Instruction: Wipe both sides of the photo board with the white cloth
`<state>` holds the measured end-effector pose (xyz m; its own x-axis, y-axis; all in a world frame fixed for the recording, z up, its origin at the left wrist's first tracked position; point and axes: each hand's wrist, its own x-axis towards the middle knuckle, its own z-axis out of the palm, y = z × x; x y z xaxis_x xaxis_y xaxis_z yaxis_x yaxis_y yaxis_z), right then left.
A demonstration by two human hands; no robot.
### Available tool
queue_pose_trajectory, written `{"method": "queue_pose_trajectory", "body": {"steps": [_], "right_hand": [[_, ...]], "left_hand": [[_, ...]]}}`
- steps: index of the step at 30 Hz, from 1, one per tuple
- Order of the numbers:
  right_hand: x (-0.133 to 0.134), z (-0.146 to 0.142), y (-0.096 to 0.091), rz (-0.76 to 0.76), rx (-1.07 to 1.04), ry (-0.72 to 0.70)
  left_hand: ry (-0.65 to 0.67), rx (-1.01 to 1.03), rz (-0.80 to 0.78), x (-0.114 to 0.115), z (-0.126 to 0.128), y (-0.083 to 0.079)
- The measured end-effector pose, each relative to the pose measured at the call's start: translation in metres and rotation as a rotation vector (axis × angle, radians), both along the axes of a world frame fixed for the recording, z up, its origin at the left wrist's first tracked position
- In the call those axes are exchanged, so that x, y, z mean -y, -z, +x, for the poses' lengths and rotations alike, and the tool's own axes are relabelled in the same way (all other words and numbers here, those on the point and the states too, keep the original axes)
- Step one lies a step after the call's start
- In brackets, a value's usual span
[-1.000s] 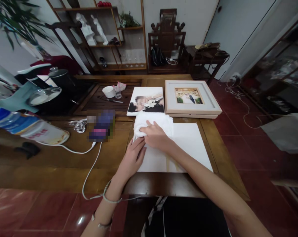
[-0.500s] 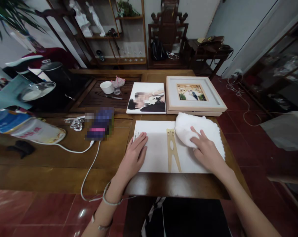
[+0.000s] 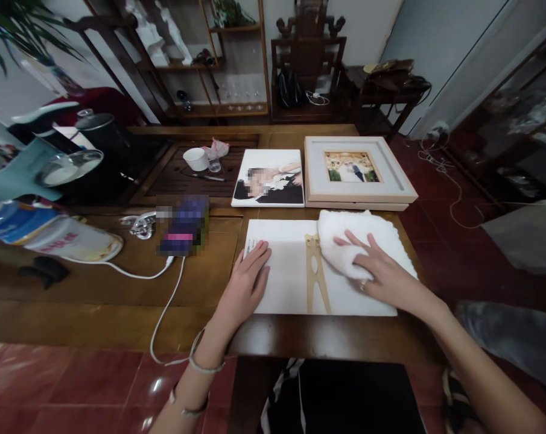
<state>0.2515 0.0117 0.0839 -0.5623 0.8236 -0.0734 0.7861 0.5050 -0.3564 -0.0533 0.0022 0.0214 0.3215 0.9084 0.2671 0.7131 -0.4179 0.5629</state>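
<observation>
A white panel (image 3: 286, 283) lies flat near the table's front edge, with small print at its upper left corner. Fixed to its middle is a pale yellow A-shaped stand (image 3: 314, 271). My left hand (image 3: 248, 283) rests on the panel's left edge, fingers stretched out flat and holding nothing. On the right part of the panel, my right hand (image 3: 376, 265) presses a fluffy white cloth (image 3: 345, 223), its fingers curved into the folds. The cloth hides the panel's upper right corner and hangs past its right edge.
Behind the panel lie a photo panel (image 3: 291, 166) and a stacked wooden photo frame (image 3: 315, 196). To the left are a phone (image 3: 182, 226) on a white cable (image 3: 164, 307), a plastic container (image 3: 78, 240) and a white cup (image 3: 195, 159). A sandalled foot (image 3: 458, 398) shows at lower right.
My right hand has shifted slightly right and down, bunching the cloth differently. My left hand stays put. A grey shape and a sandalled foot have appeared at lower right.
</observation>
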Motion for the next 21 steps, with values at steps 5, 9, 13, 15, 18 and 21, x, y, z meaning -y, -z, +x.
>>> {"method": "queue_pose_trajectory", "body": {"steps": [5, 9, 13, 15, 18, 21], "right_hand": [[-0.019, -0.016, 0.007, 0.104, 0.003, 0.023], [0.013, -0.019, 0.003, 0.095, -0.009, 0.033], [0.061, -0.015, -0.007, 0.022, -0.014, -0.013], [0.077, -0.012, -0.01, -0.009, -0.02, -0.035], [0.079, -0.006, -0.011, -0.023, -0.019, -0.048], [0.056, -0.004, -0.006, -0.005, -0.018, -0.038]], "left_hand": [[-0.002, 0.017, 0.006, 0.0, -0.002, 0.001], [0.002, 0.014, 0.006, 0.0, -0.002, 0.001], [-0.005, 0.009, -0.004, 0.0, 0.0, -0.001], [-0.01, 0.01, -0.008, 0.001, 0.0, -0.003], [-0.013, 0.017, -0.01, 0.001, 0.001, -0.004], [-0.013, 0.011, -0.011, 0.001, 0.001, -0.004]]}}
